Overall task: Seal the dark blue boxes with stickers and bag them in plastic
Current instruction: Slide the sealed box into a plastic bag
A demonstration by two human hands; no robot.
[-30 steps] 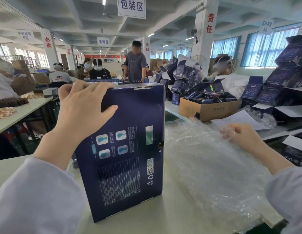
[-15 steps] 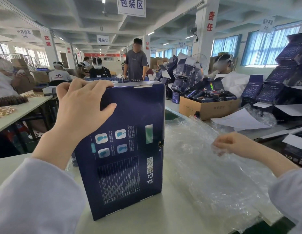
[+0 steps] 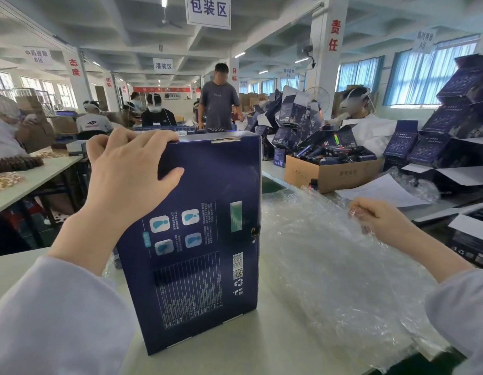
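**Packing station, head view.** A dark blue box (image 3: 208,239) is standing upright on its narrow end on the pale, smooth table (image 3: 262,347), near the front edge. It is a flat rectangular carton, and its matte face is showing light blue icons, a ruled block of fine print, a barcode and a recycling mark. The left hand (image 3: 129,171) is holding the box's top left corner. Its grip is clamped on the box, with the fingers curling over the upper edge and the thumb pressing on the printed face. Just to the right of the box, a loose heap of clear, crinkled plastic (image 3: 329,266) is lying on the table. The right hand (image 3: 381,220) is pinching this film at its far edge, its grip closed with the fingers curled. Beyond, an open brown cardboard carton (image 3: 332,174) is holding dark cylindrical items, and a white paper sheet (image 3: 381,190) is lying beside it.
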